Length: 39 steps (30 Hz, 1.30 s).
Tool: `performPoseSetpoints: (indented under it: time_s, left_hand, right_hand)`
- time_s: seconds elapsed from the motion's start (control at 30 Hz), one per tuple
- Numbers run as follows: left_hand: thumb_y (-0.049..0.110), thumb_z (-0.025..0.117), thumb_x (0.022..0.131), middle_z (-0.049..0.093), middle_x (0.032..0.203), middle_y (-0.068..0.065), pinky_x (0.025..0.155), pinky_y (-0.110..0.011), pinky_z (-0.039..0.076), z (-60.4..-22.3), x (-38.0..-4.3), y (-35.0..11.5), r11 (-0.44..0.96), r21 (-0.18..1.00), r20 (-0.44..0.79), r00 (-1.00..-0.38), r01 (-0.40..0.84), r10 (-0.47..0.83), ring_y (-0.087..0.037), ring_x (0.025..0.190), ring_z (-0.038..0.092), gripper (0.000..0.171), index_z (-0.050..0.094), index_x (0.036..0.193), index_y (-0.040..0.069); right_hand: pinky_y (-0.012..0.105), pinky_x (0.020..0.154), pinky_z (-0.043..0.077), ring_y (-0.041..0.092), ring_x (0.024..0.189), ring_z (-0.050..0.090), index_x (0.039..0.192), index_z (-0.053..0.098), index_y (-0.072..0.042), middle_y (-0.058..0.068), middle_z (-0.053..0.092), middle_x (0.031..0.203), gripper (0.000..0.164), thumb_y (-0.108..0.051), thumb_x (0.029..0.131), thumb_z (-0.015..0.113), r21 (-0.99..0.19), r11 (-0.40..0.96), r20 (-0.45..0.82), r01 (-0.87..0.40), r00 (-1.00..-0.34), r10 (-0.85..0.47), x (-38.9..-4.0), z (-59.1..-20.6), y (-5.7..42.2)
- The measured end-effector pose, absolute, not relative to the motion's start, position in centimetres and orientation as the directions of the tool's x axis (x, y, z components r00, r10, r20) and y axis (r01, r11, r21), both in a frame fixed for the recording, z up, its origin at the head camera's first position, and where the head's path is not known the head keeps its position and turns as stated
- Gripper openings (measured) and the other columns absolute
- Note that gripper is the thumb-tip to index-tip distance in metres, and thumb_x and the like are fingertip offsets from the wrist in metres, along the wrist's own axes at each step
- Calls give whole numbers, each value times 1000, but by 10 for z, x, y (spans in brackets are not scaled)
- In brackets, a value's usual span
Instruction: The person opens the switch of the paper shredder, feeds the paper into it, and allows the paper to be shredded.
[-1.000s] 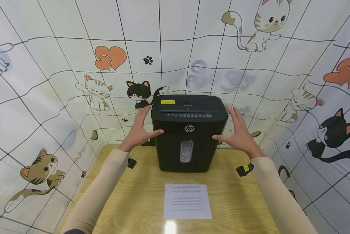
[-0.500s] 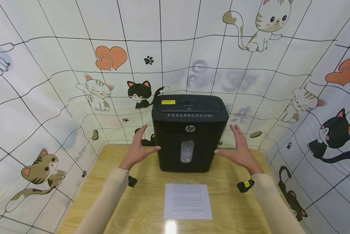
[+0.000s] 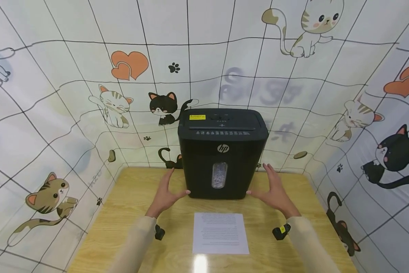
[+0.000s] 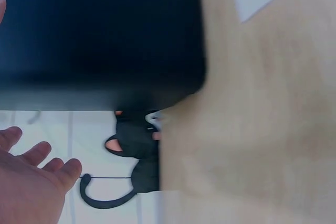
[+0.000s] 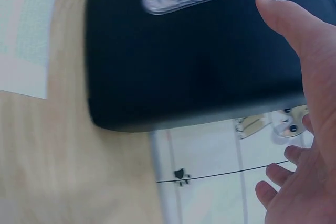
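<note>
A black HP paper shredder (image 3: 204,167) stands upright toward the back of the wooden table, its small front window (image 3: 219,175) showing shredded paper inside. On the left of its lower part is my left hand (image 3: 165,196), fingers spread and thumb pointing at the bottom corner. My right hand (image 3: 272,193) mirrors it on the other side. Neither hand holds anything; whether the thumbs touch the casing cannot be told. In the right wrist view, the right thumb (image 5: 289,19) lies in front of the shredder (image 5: 194,66). A printed sheet of paper (image 3: 220,233) lies flat before the shredder.
The wooden table (image 3: 122,204) meets a white cloth wall (image 3: 204,60) printed with cartoon cats right behind the shredder. Similar cloth closes off both sides. A small black camera (image 3: 159,232) sits at the left wrist, another camera (image 3: 280,232) at the right.
Both hands have moved down along the shredder's sides, from near its top to near its base, with fingers still spread. The shredder and the sheet have stayed in place.
</note>
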<state>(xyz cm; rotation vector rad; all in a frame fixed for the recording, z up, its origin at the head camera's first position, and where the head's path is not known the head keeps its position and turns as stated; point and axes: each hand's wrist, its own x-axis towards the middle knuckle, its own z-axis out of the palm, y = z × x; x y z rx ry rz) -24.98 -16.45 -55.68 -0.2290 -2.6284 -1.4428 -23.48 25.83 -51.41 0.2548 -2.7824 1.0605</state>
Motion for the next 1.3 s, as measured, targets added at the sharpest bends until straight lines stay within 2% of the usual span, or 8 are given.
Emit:
performPoseSetpoints:
  time_s: [0.17, 0.33, 0.53, 0.7, 0.9, 1.03, 1.3]
  left_hand:
    - [62, 77, 62, 22, 153, -2, 107, -58, 24, -582, -243, -161, 526, 832, 171, -984, 176, 59, -28, 141, 19, 108, 22, 149, 28]
    - [60, 79, 62, 24, 153, -4, 106, -59, 26, -598, -234, -154, 511, 845, 139, -988, 157, 73, -31, 141, 21, 109, 24, 148, 24]
    - [64, 78, 60, 27, 151, -4, 107, -56, 27, -622, -224, -142, 551, 823, 104, -989, 142, 101, -30, 140, 24, 110, 27, 148, 21]
    - [64, 77, 60, 28, 151, -8, 106, -57, 29, -638, -215, -131, 559, 806, 122, -980, 192, 160, -33, 138, 26, 110, 30, 146, 15]
    - [65, 73, 65, 29, 149, -18, 102, -58, 34, -655, -204, -115, 609, 727, 171, -943, 316, 286, -39, 135, 28, 106, 32, 145, 8]
    - [60, 77, 64, 31, 147, -21, 103, -56, 34, -661, -193, -106, 632, 692, 168, -929, 348, 328, -39, 134, 30, 103, 36, 142, 5]
    - [51, 81, 63, 32, 146, -17, 104, -50, 36, -671, -177, -98, 685, 626, 153, -919, 374, 362, -36, 134, 34, 98, 41, 140, 6]
  right_hand:
    - [70, 101, 18, 42, 141, 9, 151, 6, -28, 4, 3, 158, 117, -59, 64, 78, -644, 733, 205, -221, -972, -114, -233, -538, 255]
    - [69, 102, 18, 42, 141, 11, 151, 13, -22, 8, 8, 158, 112, -51, 66, 81, -663, 715, 205, -222, -972, -112, -227, -554, 250]
    - [68, 102, 21, 44, 140, 13, 150, 16, -15, 14, 11, 156, 111, -53, 67, 79, -675, 713, 140, -189, -982, -127, -216, -577, 240]
    - [66, 103, 24, 42, 140, 14, 150, 19, -16, 13, 12, 156, 112, -62, 65, 75, -679, 714, 94, -170, -985, -145, -207, -598, 230]
    - [64, 103, 25, 41, 139, 19, 148, 26, -11, 15, 19, 154, 109, -59, 65, 77, -693, 703, 57, -161, -984, -170, -196, -618, 217]
    - [62, 103, 27, 42, 137, 23, 146, 30, -8, 18, 24, 152, 105, -56, 66, 78, -669, 720, 49, -184, -978, -204, -189, -633, 205]
    - [57, 102, 33, 41, 130, 37, 136, 46, -3, 21, 39, 144, 96, -48, 60, 84, -603, 750, 162, -270, -963, -216, -174, -656, 193]
